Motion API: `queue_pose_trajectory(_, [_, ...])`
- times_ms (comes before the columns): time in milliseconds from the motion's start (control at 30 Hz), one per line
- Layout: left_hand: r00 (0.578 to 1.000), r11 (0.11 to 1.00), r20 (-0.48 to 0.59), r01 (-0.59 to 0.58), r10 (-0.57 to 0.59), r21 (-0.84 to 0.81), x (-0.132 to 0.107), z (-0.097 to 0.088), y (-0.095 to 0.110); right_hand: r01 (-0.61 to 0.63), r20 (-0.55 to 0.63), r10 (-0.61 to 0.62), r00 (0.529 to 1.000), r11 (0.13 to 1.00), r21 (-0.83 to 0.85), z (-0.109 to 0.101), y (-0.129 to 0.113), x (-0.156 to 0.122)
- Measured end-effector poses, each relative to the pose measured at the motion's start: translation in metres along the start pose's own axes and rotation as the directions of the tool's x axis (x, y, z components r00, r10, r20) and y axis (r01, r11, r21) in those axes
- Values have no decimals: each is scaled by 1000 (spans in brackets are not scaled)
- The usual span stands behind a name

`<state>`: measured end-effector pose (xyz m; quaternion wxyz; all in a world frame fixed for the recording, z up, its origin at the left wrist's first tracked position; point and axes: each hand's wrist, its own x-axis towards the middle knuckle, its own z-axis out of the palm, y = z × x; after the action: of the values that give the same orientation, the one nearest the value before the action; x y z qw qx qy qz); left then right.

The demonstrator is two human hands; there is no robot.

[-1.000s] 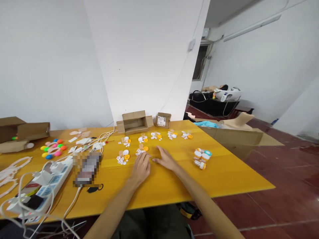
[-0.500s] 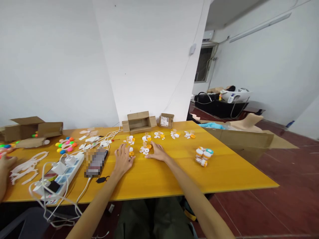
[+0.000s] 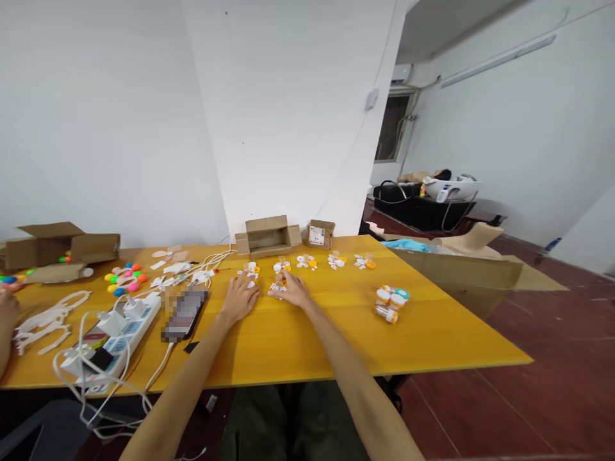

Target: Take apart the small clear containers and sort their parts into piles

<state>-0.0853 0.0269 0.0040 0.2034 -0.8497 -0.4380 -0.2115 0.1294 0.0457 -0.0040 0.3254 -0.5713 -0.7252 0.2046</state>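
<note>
My left hand lies flat on the yellow table with fingers spread, its fingertips on a small pile of white and orange parts. Beside it, my right hand rests palm down with fingers out over another pile of white and orange parts. Further piles of the same small parts line up toward the far edge. A cluster of small capped bottles stands to the right of my right hand. Neither hand grips anything.
An open cardboard box and a smaller box sit by the wall. A phone, a power strip with white cables, coloured balls and white straps lie at left. Another person's hand shows at the left edge.
Both my hands have slid forward and left onto the small part piles. The view has shifted, bringing another person's hand into view at left.
</note>
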Motion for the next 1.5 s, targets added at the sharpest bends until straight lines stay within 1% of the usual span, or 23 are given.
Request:
queue_pose_trajectory(133, [1000,1000,-2,18,-18,4,1,4,-7,28,-28,-28,999,1000,8,5,4,1])
queue_pose_trajectory(333, [1000,1000,-9,1,-2,-12,3,5,-10,60,-24,-59,998,998,33,4,2,1])
queue_pose_trajectory(467, [1000,1000,31,-6,6,19,3,2,-10,74,-8,-73,997,996,41,1,-1,0])
queue_pose_trajectory(600, [998,999,63,22,-25,49,2,-1,-9,87,0,-87,996,994,65,-1,-1,-3])
queue_pose_trajectory(700, [997,997,61,50,-54,65,0,-2,-9,105,20,-107,994,990,93,-1,-1,-4])
queue_pose_trajectory(833, [998,991,25,52,-56,123,-1,-4,-7,127,32,-131,991,987,98,2,0,-5])
queue_pose_trajectory(933, [999,989,-41,12,-6,147,-3,-6,-4,121,-7,-121,993,991,62,5,2,-8])
queue_pose_trajectory(1000, [997,990,-71,-33,44,140,-5,-8,-2,140,-29,-140,990,990,25,6,4,-14])
queue_pose_trajectory(1133, [992,990,-65,-97,104,105,-12,-12,3,191,-10,-193,981,978,-83,5,8,-35])
queue_pose_trajectory(1233, [995,994,-50,-89,92,61,-19,-17,9,204,-5,-208,978,963,-175,-1,12,-60])
queue_pose_trajectory(1300, [996,996,-42,-83,84,24,-23,-20,13,232,-30,-245,969,945,-230,-8,17,-80])
queue_pose_trajectory(1400, [996,997,-41,-75,74,-25,-28,-23,17,261,-121,-317,941,904,-338,-27,33,-109])
queue_pose_trajectory(1433, [997,997,-42,-70,68,-40,-28,-23,18,246,-164,-327,931,891,-381,-36,41,-118])
queue_pose_trajectory(1500, [998,996,-43,-55,52,-74,-30,-22,19,160,-270,-315,910,867,-471,-57,59,-136])
